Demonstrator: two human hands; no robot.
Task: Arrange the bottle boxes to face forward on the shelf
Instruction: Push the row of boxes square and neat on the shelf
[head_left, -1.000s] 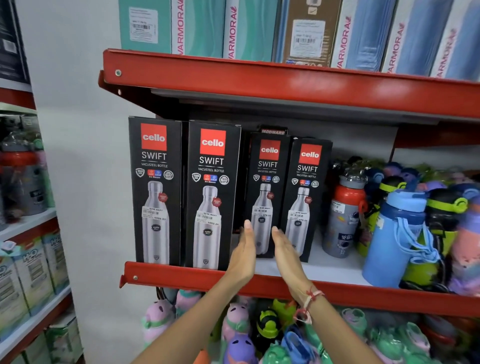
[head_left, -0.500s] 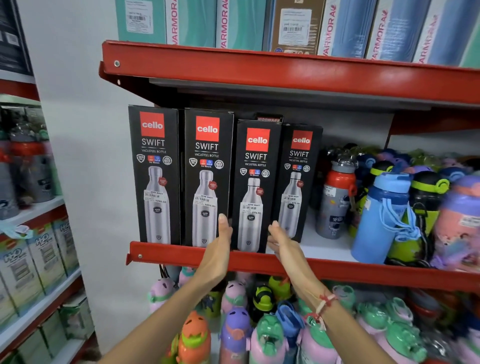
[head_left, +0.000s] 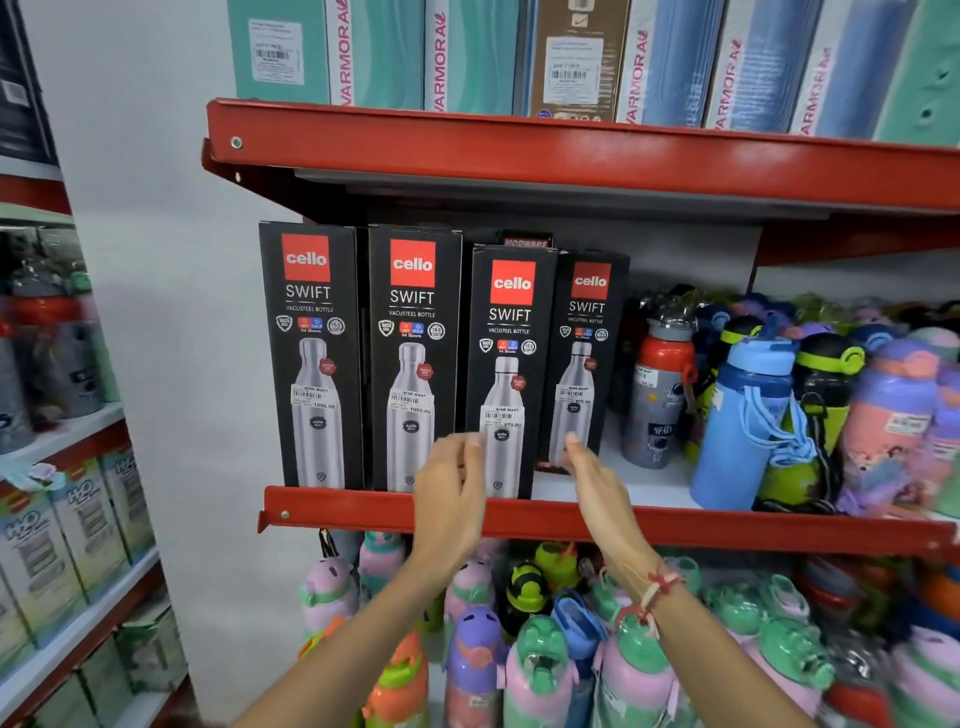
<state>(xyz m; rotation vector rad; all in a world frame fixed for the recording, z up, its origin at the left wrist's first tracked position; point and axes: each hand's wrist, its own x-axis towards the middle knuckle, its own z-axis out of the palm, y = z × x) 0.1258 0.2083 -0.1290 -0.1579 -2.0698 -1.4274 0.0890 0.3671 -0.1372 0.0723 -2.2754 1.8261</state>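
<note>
While loose bottles (head_left: 748, 415) crowd right, fourth box (head_left: 584, 358) sits recessed.

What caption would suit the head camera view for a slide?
Both hands, left and right, open before four black Cello bottle boxes on a red shelf.

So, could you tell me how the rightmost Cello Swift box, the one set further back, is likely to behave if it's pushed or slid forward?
The rightmost Cello Swift box is tall on a narrow base, so a push near its top would probably tip it. Its flat bottom on the smooth white shelf should slide, not roll. The printed steel bottle suggests it is fairly heavy for its size.
</note>
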